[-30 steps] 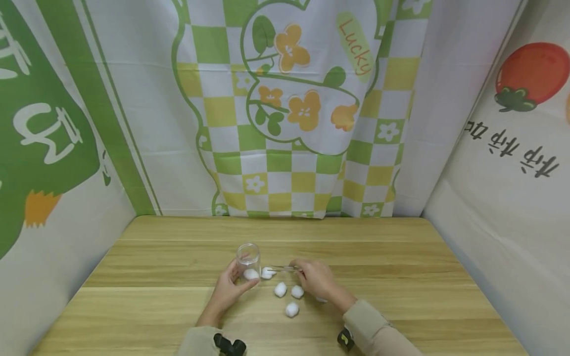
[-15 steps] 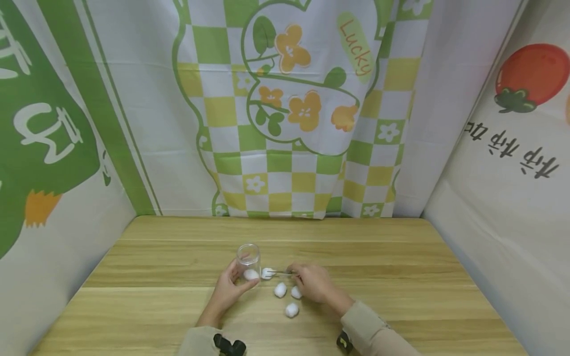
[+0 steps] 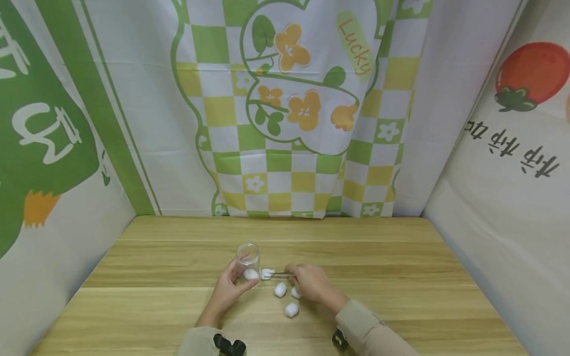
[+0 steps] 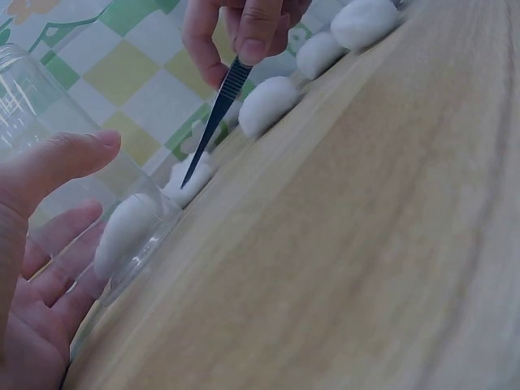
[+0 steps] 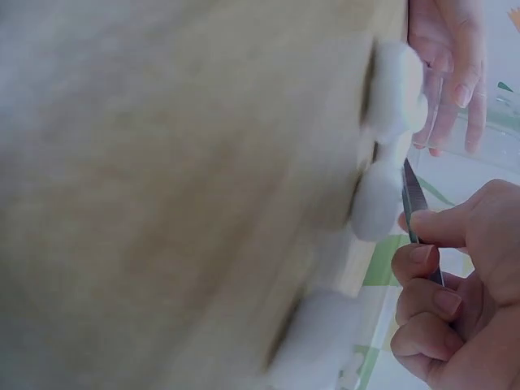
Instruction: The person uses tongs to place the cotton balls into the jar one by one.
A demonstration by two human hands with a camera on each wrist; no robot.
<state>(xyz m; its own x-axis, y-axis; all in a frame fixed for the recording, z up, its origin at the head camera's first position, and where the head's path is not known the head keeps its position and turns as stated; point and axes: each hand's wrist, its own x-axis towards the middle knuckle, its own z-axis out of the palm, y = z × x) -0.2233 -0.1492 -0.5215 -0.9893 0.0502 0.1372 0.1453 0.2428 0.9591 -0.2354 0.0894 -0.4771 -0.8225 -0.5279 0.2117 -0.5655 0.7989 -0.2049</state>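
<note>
On the wooden tabletop (image 3: 178, 257), a clear glass jar (image 3: 247, 257) stands upright, and the left hand (image 3: 228, 287) wraps its fingers (image 4: 57, 162) around it; one cotton ball (image 4: 122, 231) already sits inside. Just right of the jar, the right hand (image 3: 311, 283) pinches metal tweezers (image 3: 281, 273) whose tips press into a loose cotton ball (image 3: 266, 273) lying against the jar's base. Three more cotton balls (image 3: 291, 310) lie nearby, right of the jar and closer to the person.

Wooden table (image 3: 383, 257): glass jar (image 3: 248, 257), cotton balls (image 3: 291, 309).
</note>
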